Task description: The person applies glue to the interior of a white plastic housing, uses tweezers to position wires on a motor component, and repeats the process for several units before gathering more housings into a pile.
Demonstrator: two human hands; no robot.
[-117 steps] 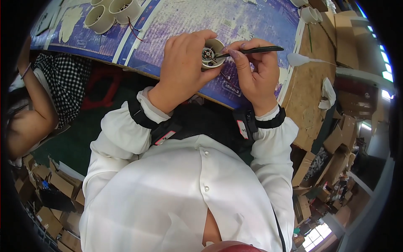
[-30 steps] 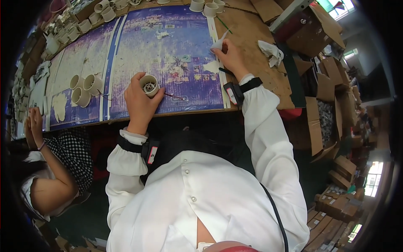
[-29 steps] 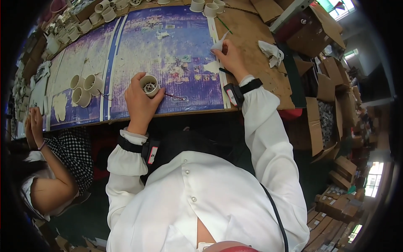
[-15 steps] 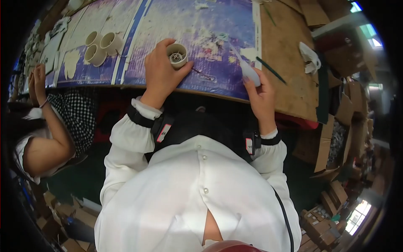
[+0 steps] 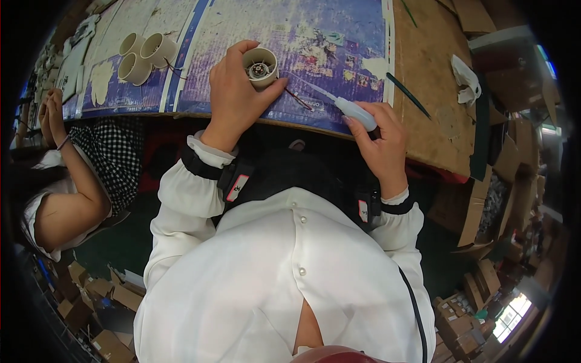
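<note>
My left hand (image 5: 233,95) is wrapped round a cream-white plastic cylinder (image 5: 260,68), its open end facing up. Inside sits a round metal part that looks like a small motor, with thin ribs around it. Dark red wires (image 5: 299,98) trail from the cylinder onto the table. My right hand (image 5: 385,134) grips a pale translucent squeeze bottle (image 5: 357,114) between thumb and fingers. The bottle's long thin nozzle (image 5: 322,92) slants up and left toward the cylinder, its tip apart from the rim as far as I can tell.
Three similar white cylinders (image 5: 135,69) stand together on the left of the purple printed table sheet (image 5: 206,100). A dark green stick (image 5: 408,95) and a crumpled white cloth (image 5: 465,80) lie at the right. A co-worker's hands (image 5: 53,118) are at the far left. Cardboard boxes (image 5: 475,206) stand on the right.
The squeeze bottle has tipped leftward, so its nozzle now points toward the cylinder instead of steeply up. The cylinder's opening faces me more squarely. The view has shifted slightly.
</note>
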